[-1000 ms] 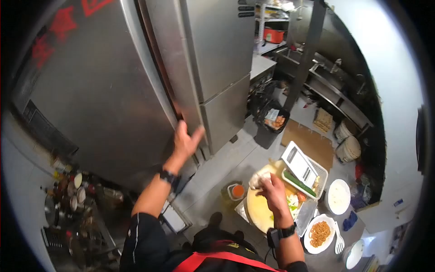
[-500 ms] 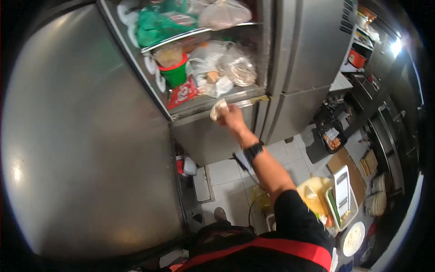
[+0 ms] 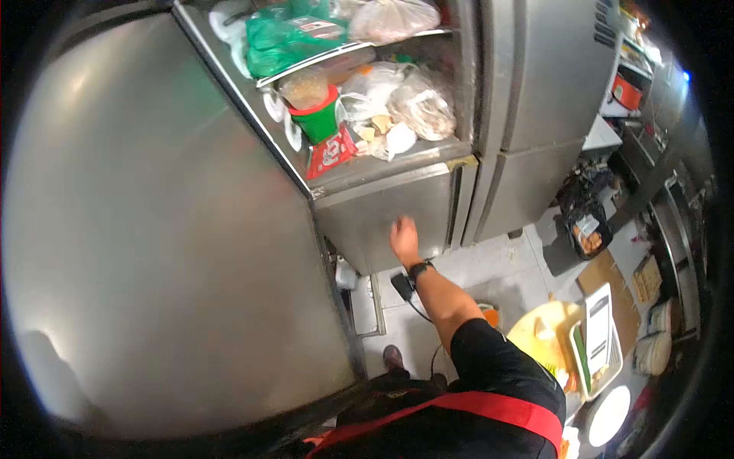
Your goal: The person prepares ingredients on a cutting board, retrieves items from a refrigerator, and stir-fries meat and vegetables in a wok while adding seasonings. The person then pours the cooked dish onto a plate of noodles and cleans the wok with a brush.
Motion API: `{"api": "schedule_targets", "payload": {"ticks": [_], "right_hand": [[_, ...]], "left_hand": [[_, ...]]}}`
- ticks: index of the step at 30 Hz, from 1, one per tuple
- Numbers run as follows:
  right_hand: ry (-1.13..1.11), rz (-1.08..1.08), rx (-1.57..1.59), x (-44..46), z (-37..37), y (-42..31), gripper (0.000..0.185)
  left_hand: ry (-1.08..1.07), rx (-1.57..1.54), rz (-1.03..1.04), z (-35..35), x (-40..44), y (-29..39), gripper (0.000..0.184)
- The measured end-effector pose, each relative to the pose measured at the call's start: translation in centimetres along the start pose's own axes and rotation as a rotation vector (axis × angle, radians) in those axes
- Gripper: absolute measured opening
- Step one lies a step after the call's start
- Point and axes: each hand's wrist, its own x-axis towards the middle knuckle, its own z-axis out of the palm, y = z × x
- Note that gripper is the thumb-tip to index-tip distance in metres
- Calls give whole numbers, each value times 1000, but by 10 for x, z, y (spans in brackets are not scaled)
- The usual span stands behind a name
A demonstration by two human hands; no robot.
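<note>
My right hand (image 3: 404, 239), with a black watch (image 3: 419, 269) on the wrist, is in front of the steel panel below the open fridge compartment. Its fingers look curled in, and nothing shows in them. Above it, the lower fridge shelf (image 3: 397, 164) holds a green tub with a red rim (image 3: 315, 115), a red packet (image 3: 332, 151), clear plastic bags (image 3: 420, 105) and small pale pieces (image 3: 381, 122). My left hand is out of sight.
A large steel door (image 3: 176, 229) stands open at left. On the right are a round yellow board (image 3: 547, 317), a tray with a white slicer (image 3: 599, 325) and a white plate (image 3: 609, 415). A black crate (image 3: 587, 229) sits on the tiled floor.
My right hand has drawn back and down from the shelf edge. The pale crumpled piece it held no longer shows in it, and another pale piece seems to lie on the shelf.
</note>
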Motion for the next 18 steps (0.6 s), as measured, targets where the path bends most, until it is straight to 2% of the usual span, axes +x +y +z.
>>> {"api": "schedule_targets", "payload": {"ticks": [1,2,3,4,5,6,7,8,9,10,11,13,15,16,17,18], "right_hand": [[-254,128,-61,-44,-4,47,32],[-417,226,-213,-92,-7,93,31],[-721,361,-331,-120,-44,89,28],[-1060,427,-291,-147,-57,121,27],[-1126,107,-650,-173,-60,137,20],[-934,246,-542,-212,-16,212,19],[-728,354,-408,-249,24,283,19],[-847,351,-320,-244,-5,275,21],[-861,253,-195,-240,-12,286,22],[-840,66,-43,-238,-12,314,24],[-640,-726,386,-234,23,392,27],[-531,677,-30,-155,-84,204,22],[133,500,-93,-93,-42,249,18],[269,370,-149,-49,-66,211,48],[181,559,88,6,-87,191,56],[208,525,181,43,-106,161,51]], "left_hand": [[-63,11,51,-1,9,11,34],[-156,-28,92,-3,22,25,34],[-290,-185,108,-6,45,42,35],[-391,-352,56,-8,68,59,35],[-262,66,486,-12,59,151,37],[73,498,840,-16,49,243,41],[58,237,976,-13,73,254,58],[-192,-189,1157,-9,65,309,76],[-307,-147,1249,-17,69,337,88],[-291,-140,1320,-24,63,355,86],[-213,-64,1302,-35,61,353,74],[-220,152,1173,-66,72,326,62],[-52,72,1139,-77,91,287,48],[-20,-42,992,-82,107,254,46],[1,-147,836,-85,122,211,45],[52,-167,721,-89,136,167,43]]}}
